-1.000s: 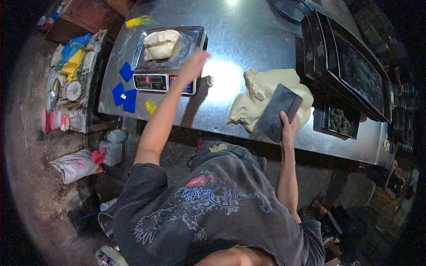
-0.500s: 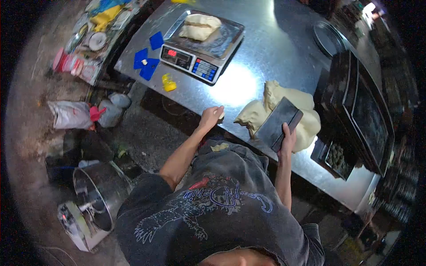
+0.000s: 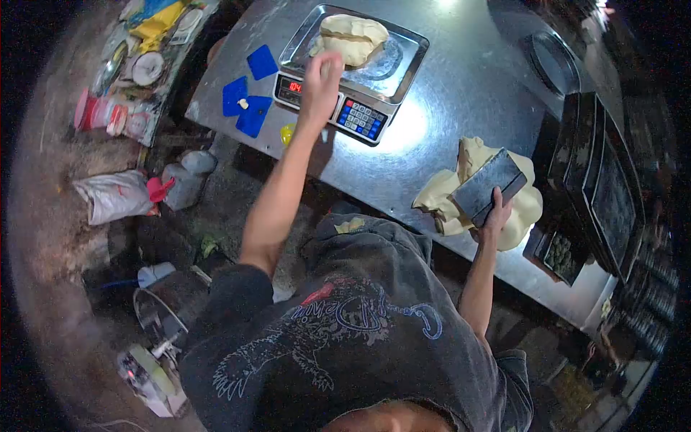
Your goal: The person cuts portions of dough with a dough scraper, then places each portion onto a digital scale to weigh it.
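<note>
My left hand [image 3: 322,83] reaches over the front of a digital scale [image 3: 363,119], its fingers closed at the near edge of the dough lump [image 3: 353,39] on the metal pan. The fingertips appear to press a small piece of dough against the lump; the hand hides most of that piece. Red digits glow on the display, partly covered by the hand. Gripped in my right hand [image 3: 495,212] is a wide, flat metal dough scraper [image 3: 489,186]. It lies over a large, soft mass of dough [image 3: 529,205] near the table's front edge.
Blue plastic pieces [image 3: 252,115] and a yellow object [image 3: 287,135] lie left of the scale on the metal table [image 3: 360,169]. Dark baking trays [image 3: 601,191] lean at the right, near a round pan [image 3: 543,61]. A mixer [image 3: 155,374] stands at lower left.
My left hand has moved from the table's front edge up to the dough on the scale, carrying a small pale piece. The display reading has changed. My right hand still holds the scraper over the dough.
</note>
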Tool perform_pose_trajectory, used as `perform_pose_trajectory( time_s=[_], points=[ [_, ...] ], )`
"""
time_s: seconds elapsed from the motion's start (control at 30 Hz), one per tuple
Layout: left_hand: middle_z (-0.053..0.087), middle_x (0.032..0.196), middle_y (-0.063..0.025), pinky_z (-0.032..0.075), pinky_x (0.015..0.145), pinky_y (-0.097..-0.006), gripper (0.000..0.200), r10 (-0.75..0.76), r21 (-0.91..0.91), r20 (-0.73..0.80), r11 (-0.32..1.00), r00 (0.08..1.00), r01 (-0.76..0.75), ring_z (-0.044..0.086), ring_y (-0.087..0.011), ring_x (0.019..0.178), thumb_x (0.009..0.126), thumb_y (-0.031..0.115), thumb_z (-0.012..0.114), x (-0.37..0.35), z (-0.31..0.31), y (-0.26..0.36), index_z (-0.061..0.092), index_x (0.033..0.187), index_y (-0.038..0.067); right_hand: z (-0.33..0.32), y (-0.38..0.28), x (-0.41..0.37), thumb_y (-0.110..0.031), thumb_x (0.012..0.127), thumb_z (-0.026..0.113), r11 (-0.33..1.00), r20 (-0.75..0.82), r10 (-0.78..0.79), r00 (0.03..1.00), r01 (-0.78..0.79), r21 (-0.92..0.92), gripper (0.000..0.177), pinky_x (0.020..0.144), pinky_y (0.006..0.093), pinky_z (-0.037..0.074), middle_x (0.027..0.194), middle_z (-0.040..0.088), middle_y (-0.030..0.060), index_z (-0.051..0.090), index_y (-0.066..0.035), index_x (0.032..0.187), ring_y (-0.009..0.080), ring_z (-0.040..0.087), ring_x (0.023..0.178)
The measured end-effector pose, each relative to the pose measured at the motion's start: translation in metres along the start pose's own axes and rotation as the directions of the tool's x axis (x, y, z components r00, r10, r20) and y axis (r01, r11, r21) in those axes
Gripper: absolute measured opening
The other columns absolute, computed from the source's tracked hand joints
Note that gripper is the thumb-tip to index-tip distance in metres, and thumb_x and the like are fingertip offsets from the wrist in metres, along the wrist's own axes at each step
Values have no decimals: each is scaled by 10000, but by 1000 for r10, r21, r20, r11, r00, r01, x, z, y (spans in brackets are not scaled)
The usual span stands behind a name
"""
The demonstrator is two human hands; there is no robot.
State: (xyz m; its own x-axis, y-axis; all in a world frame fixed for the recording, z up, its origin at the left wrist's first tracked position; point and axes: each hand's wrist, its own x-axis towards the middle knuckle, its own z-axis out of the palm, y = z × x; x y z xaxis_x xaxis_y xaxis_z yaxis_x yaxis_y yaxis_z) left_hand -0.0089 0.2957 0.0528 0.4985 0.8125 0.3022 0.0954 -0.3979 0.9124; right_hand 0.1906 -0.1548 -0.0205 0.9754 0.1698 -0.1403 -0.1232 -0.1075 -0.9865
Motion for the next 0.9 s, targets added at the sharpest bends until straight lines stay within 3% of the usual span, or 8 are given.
perform_pose_trajectory(
  time_s=[0.17,0.2,0.27,0.3,0.4,0.53,0.7,0.9],
  points=[
    [428,1463,-310,384,1100,-503,545,478,483,147,730,866,-484,400,-427,1390,984,198,525,95,47,-37,375,1435,-70,4,0,-2,-304,922,714,997,-84,74,994,-76,-18,563,923,350,474,1171,639,98,538,5,1359,213,593,1011],
    [266,1556,-348,216,1130,-702,692,405,593,293,633,866,-497,226,-454,1486,1000,249,469,92,53,-69,200,1498,-149,6,-3,-3,-308,920,715,994,-100,99,990,-103,-30,569,911,354,481,1160,643,99,537,4,1362,216,596,999],
    [166,1623,-300,2,986,-886,788,217,848,502,66,837,-526,137,-441,1519,997,348,483,89,50,-77,174,1492,-181,4,5,-1,-320,911,721,996,-109,84,990,-88,-29,590,888,362,498,1129,651,104,536,6,1366,222,605,972],
    [150,1636,-282,-5,996,-877,826,366,740,341,463,866,-488,131,-445,1522,995,424,495,91,53,-90,175,1528,-121,2,15,4,-328,905,726,999,-102,40,994,-42,-20,603,879,367,508,1108,654,108,535,9,1368,225,610,955],
    [109,1626,-324,72,1021,-856,889,281,750,176,583,943,-314,36,-672,1423,954,585,515,70,62,-63,165,1600,84,4,2,-5,-333,887,731,981,-155,190,969,-181,72,582,861,388,536,1106,663,115,556,-4,1335,227,633,942],
    [482,1440,-269,334,1141,-479,604,204,207,276,942,939,-265,440,-415,1350,994,309,563,8,118,15,366,1519,83,-20,-7,-4,-301,890,705,690,152,460,875,-460,559,444,840,426,568,1101,679,96,608,-40,1236,257,673,919],
    [443,1504,-235,288,1197,-448,530,315,-134,700,939,641,-315,364,-388,1436,962,161,610,-96,257,15,459,1445,4,-21,-8,0,-326,878,691,706,201,435,878,-471,529,492,855,449,574,1082,690,103,570,-60,1274,275,686,910],
    [573,1326,-289,452,1037,-491,587,-78,317,847,868,526,-382,540,-421,1254,854,237,769,-108,317,39,543,1331,-19,-36,17,15,-327,887,706,666,315,441,840,-542,513,434,830,410,594,1051,709,91,611,-50,1207,235,704,894]
  ],
)
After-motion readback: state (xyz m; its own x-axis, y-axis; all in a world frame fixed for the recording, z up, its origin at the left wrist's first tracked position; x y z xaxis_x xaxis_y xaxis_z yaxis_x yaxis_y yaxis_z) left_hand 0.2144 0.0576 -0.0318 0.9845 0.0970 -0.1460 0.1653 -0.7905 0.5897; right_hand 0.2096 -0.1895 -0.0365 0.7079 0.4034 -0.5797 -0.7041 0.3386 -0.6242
